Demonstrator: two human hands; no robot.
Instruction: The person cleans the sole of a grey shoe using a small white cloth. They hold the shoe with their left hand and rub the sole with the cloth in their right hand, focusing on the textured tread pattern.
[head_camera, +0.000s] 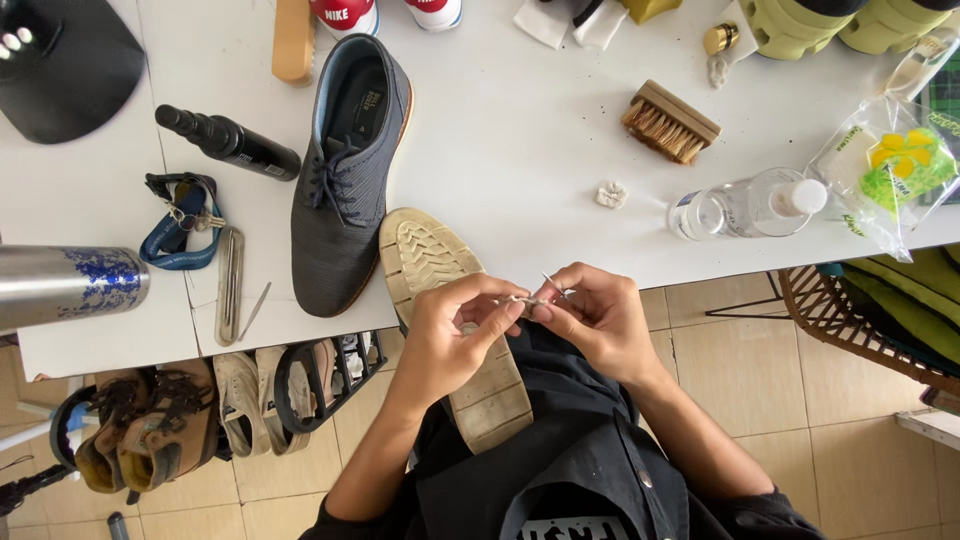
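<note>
Seen from above, two bare hands meet at the centre of the frame, just below the near edge of a white surface (520, 150). The left hand (450, 335) and the right hand (595, 315) each pinch with narrowed fingertips at a thin, pale thread-like strand (527, 300) held between them; a slim metal point (556, 285) sticks up by the right hand's fingers, too small to tell exactly what it is. Under the hands, an upturned shoe with a worn cream rubber sole (455, 330) lies sole-up, its toe resting on the surface edge and its heel on the person's dark lap.

Just left of it, in the upper middle of the frame, stands its mate, a grey knitted lace-up shoe with a tan sole edge (345, 170). Further left lie a black spray bottle (228, 142), a blue strap with keys (180, 230), a slim metal tool (230, 285) and, at the left edge, a steel flask with a blue pattern (65, 285). In the upper right sit a small wooden brush with pale bristles (670, 122), a clear plastic bottle on its side (745, 205) and a clear bag with green and yellow contents (890, 170). At lower left, a rack of shoes (200, 410) stands on the tiled floor.
</note>
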